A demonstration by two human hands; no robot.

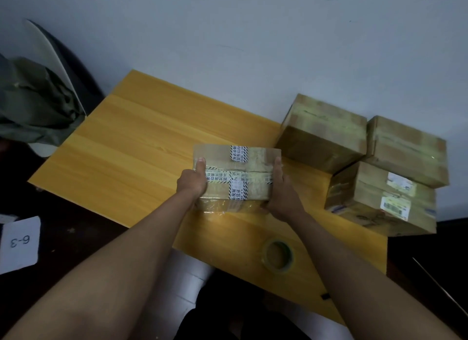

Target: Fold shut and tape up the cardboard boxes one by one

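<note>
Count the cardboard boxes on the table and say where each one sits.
4. One box is held between both hands at the table's middle; three sit at the right end: back-left box, back-right box, front box. Others may be hidden.

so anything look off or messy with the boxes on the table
Nothing stands out. The box held between the left hand and right hand is shut and taped; the three boxes at the right are closed too.

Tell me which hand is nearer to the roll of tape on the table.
Right. The right hand grips the right end of the box, with the roll of tape lying apart on the table, nearer the person. The left hand grips the box's left end, farther away.
</note>
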